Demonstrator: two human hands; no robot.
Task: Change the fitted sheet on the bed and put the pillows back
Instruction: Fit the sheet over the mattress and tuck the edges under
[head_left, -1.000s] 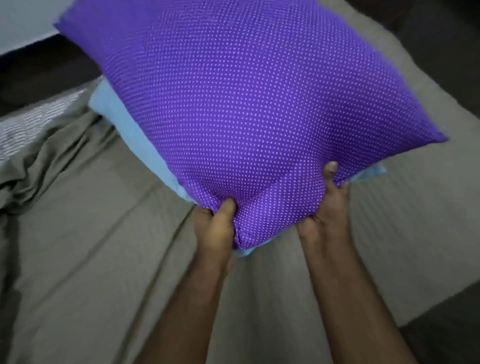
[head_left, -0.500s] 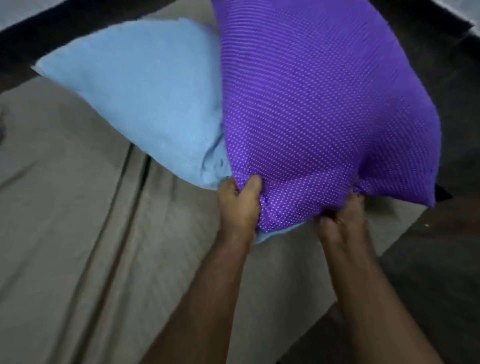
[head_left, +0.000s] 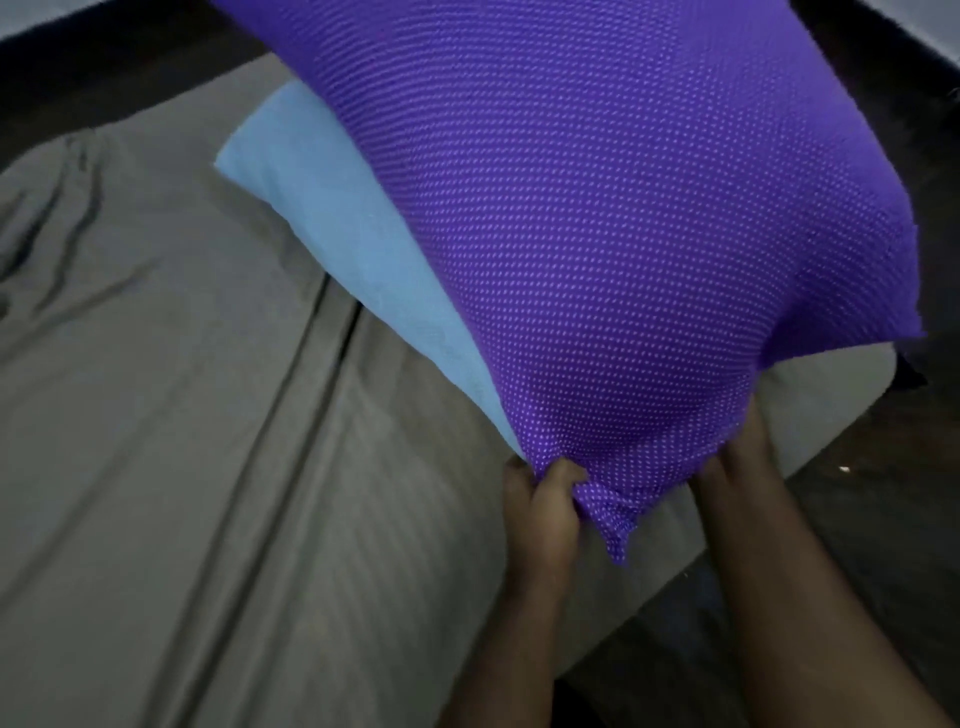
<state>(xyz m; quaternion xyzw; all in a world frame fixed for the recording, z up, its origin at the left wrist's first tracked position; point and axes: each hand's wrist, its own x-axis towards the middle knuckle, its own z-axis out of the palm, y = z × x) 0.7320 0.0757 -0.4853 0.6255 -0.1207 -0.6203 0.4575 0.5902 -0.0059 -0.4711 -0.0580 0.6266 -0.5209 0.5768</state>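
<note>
A big purple pillow with white dots (head_left: 597, 234) fills the upper right of the head view, lifted above the bed. My left hand (head_left: 545, 504) grips its lower corner, where the fabric bunches. My right hand (head_left: 737, 457) holds the lower edge further right, its fingers mostly hidden under the pillow. A light blue pillow (head_left: 353, 228) lies under and left of the purple one; I cannot tell whether either hand also holds it. Both are over a grey-brown fitted sheet (head_left: 182, 467) that has long creases.
The bed's right edge and corner (head_left: 810, 405) lie just under the pillows, with dark floor (head_left: 893, 519) beyond. A dark frame or headboard (head_left: 104, 78) runs along the far side. The sheet is rumpled at the far left (head_left: 47, 249).
The purple pillow has swung down and left over the blue one, hiding more of it. Both hands have dropped lower and moved right, toward the bed's edge.
</note>
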